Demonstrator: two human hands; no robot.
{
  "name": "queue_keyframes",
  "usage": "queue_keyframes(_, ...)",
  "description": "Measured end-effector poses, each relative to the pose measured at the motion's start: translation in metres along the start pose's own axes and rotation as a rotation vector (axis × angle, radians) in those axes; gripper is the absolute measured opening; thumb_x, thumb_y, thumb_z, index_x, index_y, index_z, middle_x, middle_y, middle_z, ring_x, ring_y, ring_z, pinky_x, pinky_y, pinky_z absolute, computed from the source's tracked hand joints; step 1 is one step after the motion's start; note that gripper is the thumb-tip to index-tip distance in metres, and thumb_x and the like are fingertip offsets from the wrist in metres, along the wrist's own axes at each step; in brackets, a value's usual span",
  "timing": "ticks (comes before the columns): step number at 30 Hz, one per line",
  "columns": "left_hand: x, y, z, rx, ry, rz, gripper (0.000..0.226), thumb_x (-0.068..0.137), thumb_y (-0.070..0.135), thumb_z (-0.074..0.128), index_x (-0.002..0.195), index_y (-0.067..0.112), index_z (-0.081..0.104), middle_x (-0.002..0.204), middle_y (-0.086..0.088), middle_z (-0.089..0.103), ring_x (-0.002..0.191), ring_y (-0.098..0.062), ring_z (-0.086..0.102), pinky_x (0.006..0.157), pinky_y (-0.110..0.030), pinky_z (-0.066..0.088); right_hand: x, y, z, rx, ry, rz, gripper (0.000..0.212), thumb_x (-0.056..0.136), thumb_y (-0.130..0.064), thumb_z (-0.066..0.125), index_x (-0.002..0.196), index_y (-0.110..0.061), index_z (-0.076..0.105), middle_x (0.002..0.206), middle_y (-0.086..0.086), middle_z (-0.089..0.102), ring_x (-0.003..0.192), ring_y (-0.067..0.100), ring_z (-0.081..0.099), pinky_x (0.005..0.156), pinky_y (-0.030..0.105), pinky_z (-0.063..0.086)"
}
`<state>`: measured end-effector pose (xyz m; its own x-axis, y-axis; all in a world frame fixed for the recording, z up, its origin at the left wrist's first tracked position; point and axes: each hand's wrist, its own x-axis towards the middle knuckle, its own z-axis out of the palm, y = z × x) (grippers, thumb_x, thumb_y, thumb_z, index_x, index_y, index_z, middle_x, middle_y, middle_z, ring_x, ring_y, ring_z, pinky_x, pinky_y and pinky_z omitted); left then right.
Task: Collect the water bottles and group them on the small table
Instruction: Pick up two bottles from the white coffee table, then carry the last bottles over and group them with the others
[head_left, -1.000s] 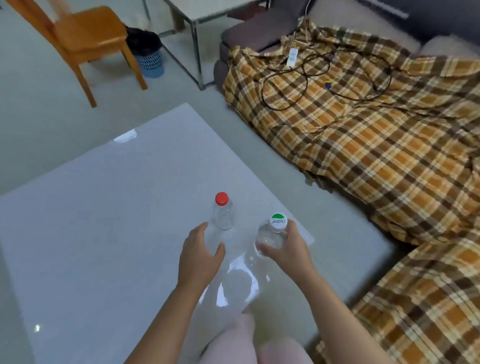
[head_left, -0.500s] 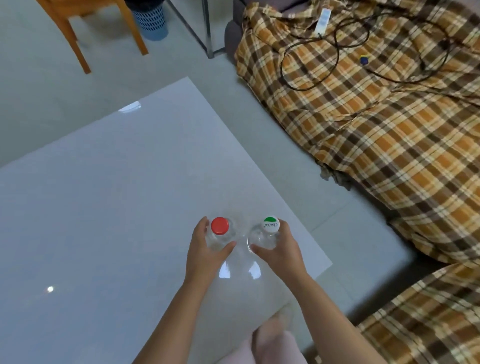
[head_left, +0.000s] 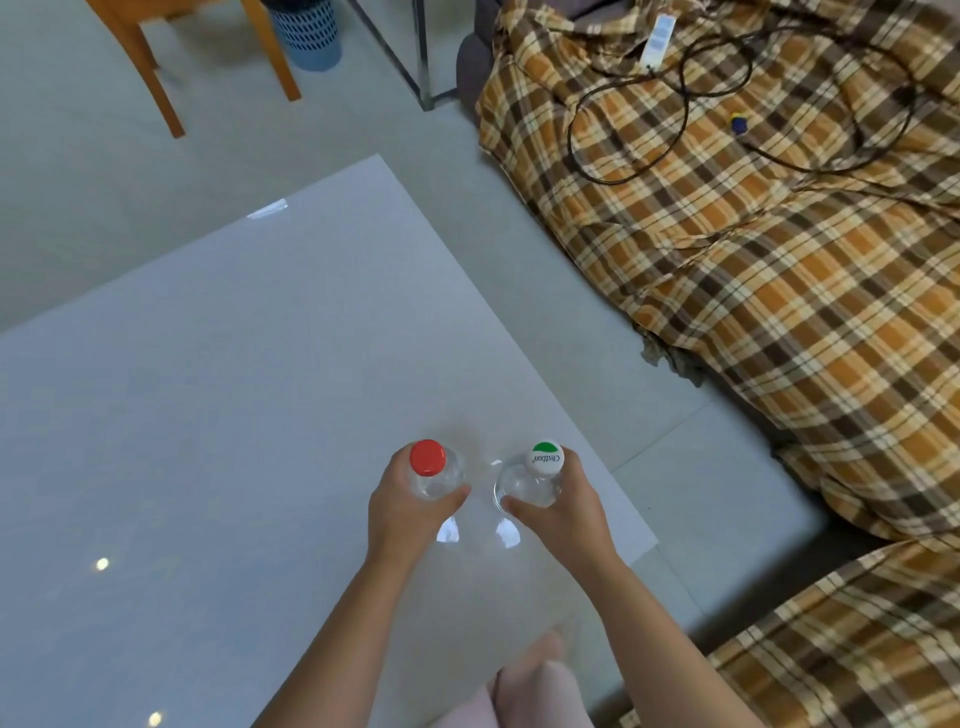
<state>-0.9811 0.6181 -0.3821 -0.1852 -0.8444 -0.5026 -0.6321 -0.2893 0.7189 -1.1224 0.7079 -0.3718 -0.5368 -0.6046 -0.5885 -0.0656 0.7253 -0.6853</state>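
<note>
Left hand (head_left: 410, 512) is wrapped around the red-capped bottle (head_left: 434, 470), right hand (head_left: 563, 512) around the green-capped bottle (head_left: 535, 475). Both are held upright just beside each other on the bench (head_left: 234, 389) (grouping nearly done). Release is left; no other bottles are seen beyond the hands.

Two bare forearms, no sleeves, hands without rings, pale pink trousers (head_left: 524, 691) at the knee

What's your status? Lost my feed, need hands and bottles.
Left hand grip shut on red-capped bottle. Right hand grip shut on green-capped bottle. Both bottles upright, side by side over table. Nothing in the way.
</note>
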Motion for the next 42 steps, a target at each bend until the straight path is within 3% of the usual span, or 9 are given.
queue_keyframes(3,-0.012,0.011,-0.007,0.002,-0.018,0.017,0.052,0.063,0.027,0.083,0.102,0.032,0.049,0.090,0.016,0.055,0.088,-0.011,0.050,0.077,-0.022,0.036,-0.010,-0.011,-0.018,0.002,0.029,-0.015,0.057,0.068,-0.025,0.078,0.116,-0.027,0.046,0.104,-0.013,0.057,0.095,0.009,0.055,0.064,0.015,0.039)
queue_keyframes(9,-0.051,0.050,-0.012,-0.024,-0.087,0.117,0.047,0.061,0.030,0.084,0.094,0.036,0.051,0.089,0.018,0.058,0.084,-0.005,0.054,0.070,-0.016,0.038,-0.042,-0.027,-0.061,0.061,0.139,-0.085,0.052,0.067,-0.025,0.079,0.110,-0.027,0.050,0.100,-0.014,0.061,0.090,0.006,0.057,0.065,0.016,0.040)
queue_keyframes(13,-0.070,0.081,-0.004,-0.025,-0.206,0.198,0.061,0.060,0.026,0.084,0.113,0.030,0.053,0.106,0.015,0.059,0.097,-0.006,0.054,0.071,-0.008,0.037,-0.066,-0.035,-0.101,0.110,0.206,-0.125,0.044,0.068,-0.024,0.079,0.096,-0.037,0.047,0.091,-0.025,0.056,0.084,-0.004,0.053,0.064,0.014,0.039)
queue_keyframes(16,-0.085,0.111,0.008,-0.025,-0.283,0.260,0.053,0.061,0.023,0.084,0.101,0.040,0.053,0.101,0.020,0.059,0.095,0.000,0.055,0.070,-0.009,0.040,-0.079,-0.033,-0.137,0.152,0.242,-0.169,0.041,0.068,-0.021,0.080,0.085,-0.038,0.046,0.088,-0.026,0.056,0.080,-0.009,0.053,0.060,0.006,0.040)
queue_keyframes(18,-0.099,0.133,0.022,-0.033,-0.311,0.298,0.049,0.062,0.021,0.084,0.093,0.041,0.053,0.097,0.021,0.061,0.093,0.001,0.057,0.069,-0.010,0.042,-0.085,-0.028,-0.162,0.165,0.274,-0.196,0.041,0.068,-0.020,0.080,0.090,-0.034,0.049,0.090,-0.018,0.060,0.077,-0.010,0.055,0.059,0.002,0.039)
queue_keyframes(23,-0.136,0.185,0.073,-0.035,-0.331,0.387,0.056,0.061,0.028,0.084,0.110,0.032,0.056,0.107,0.009,0.063,0.100,-0.009,0.057,0.083,-0.022,0.047,-0.094,-0.009,-0.234,0.195,0.316,-0.255,0.047,0.067,-0.021,0.081,0.102,-0.029,0.051,0.100,-0.008,0.062,0.084,-0.003,0.057,0.063,0.007,0.042)
queue_keyframes(30,-0.168,0.253,0.149,-0.042,-0.338,0.427,0.051,0.047,0.046,0.078,0.093,0.037,0.056,0.104,0.006,0.065,0.099,-0.016,0.060,0.088,-0.043,0.051,-0.096,0.019,-0.347,0.157,0.358,-0.275,0.053,0.065,-0.027,0.081,0.109,-0.030,0.050,0.105,-0.011,0.060,0.093,0.005,0.056,0.075,0.023,0.044)
queue_keyframes(36,-0.174,0.294,0.203,-0.100,-0.285,0.435,0.052,0.050,0.047,0.078,0.097,0.039,0.057,0.101,0.011,0.066,0.096,-0.011,0.061,0.085,-0.040,0.052,-0.077,0.032,-0.422,0.121,0.381,-0.265,0.059,0.065,-0.029,0.081,0.115,-0.026,0.051,0.109,-0.010,0.059,0.098,0.009,0.057,0.083,0.034,0.050)
queue_keyframes(42,-0.141,0.332,0.230,-0.102,-0.209,0.415,0.048,0.064,0.030,0.081,0.104,0.033,0.054,0.104,0.009,0.063,0.098,-0.014,0.057,0.081,-0.032,0.047,-0.024,0.012,-0.460,0.109,0.344,-0.267,0.068,0.063,-0.030,0.082,0.122,-0.024,0.049,0.115,-0.007,0.060,0.104,0.013,0.057,0.091,0.041,0.050)
